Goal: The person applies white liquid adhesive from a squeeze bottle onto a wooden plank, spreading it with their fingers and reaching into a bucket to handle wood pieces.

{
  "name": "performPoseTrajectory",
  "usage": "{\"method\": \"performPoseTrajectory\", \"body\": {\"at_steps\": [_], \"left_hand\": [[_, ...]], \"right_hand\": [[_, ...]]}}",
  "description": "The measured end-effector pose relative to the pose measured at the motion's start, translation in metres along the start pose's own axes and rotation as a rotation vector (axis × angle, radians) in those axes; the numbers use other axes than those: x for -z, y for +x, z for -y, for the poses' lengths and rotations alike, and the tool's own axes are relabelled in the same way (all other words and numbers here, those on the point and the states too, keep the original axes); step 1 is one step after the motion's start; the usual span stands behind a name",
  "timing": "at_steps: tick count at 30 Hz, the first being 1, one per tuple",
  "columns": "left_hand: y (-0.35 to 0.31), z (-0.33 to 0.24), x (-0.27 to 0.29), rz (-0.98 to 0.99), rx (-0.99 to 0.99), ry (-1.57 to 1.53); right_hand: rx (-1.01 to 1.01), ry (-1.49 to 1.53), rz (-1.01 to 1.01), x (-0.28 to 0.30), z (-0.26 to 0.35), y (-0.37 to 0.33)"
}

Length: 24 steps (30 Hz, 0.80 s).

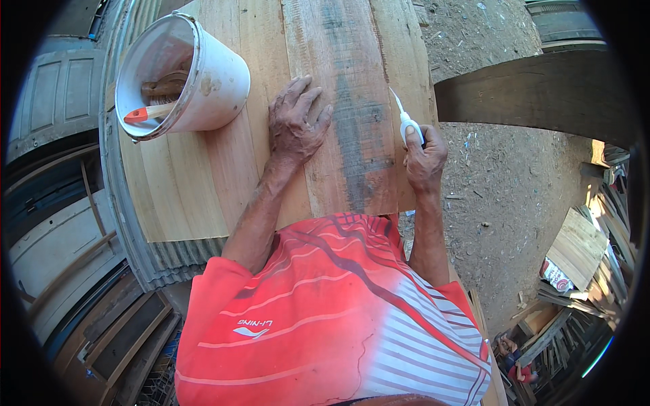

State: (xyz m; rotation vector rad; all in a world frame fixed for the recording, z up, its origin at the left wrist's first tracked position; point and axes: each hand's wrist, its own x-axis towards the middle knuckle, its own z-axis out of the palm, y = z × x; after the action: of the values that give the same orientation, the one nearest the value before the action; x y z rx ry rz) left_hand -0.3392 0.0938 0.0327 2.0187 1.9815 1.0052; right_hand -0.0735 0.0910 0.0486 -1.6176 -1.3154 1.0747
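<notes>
My left hand [295, 122] rests on a wide panel of joined wooden boards [264, 40], its fingers loosely spread and holding nothing. My right hand [426, 159] grips a small white squeeze bottle [411, 128] with a long thin nozzle. The nozzle tip points away from me, close to a dark seam between two boards near the panel's right side. A dark grey stain [352, 115] runs lengthwise along the board between my hands.
A white bucket [220, 84] stands on the panel at the left, holding a brush with a red-tipped handle [145, 113]. Corrugated metal sheet [183, 254] shows under the panel. A dark curved plank [528, 91] extends to the right over dirt ground. Scrap wood [575, 250] lies at far right.
</notes>
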Motion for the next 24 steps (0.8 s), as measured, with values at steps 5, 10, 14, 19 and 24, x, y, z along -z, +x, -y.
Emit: {"method": "performPoseTrajectory", "body": {"at_steps": [5, 10, 14, 19, 24], "left_hand": [[0.0, -0.001, 0.002, 0.013, 0.003, -0.001], [0.0, -0.001, 0.002, 0.018, 0.003, -0.005], [0.0, 0.0, 0.001, 0.008, 0.0, -0.004], [0.0, 0.001, 0.0, 0.005, -0.006, -0.01], [0.0, 0.0, 0.001, 0.007, -0.001, -0.007]], "right_hand": [[-0.011, 0.01, 0.0, -0.002, 0.006, 0.0], [0.007, 0.022, -0.01, -0.003, 0.005, 0.0], [-0.015, 0.021, -0.002, -0.002, 0.002, 0.0], [0.0, 0.028, -0.002, 0.003, 0.0, -0.006], [-0.016, 0.015, 0.004, 0.005, -0.001, -0.01]]}}
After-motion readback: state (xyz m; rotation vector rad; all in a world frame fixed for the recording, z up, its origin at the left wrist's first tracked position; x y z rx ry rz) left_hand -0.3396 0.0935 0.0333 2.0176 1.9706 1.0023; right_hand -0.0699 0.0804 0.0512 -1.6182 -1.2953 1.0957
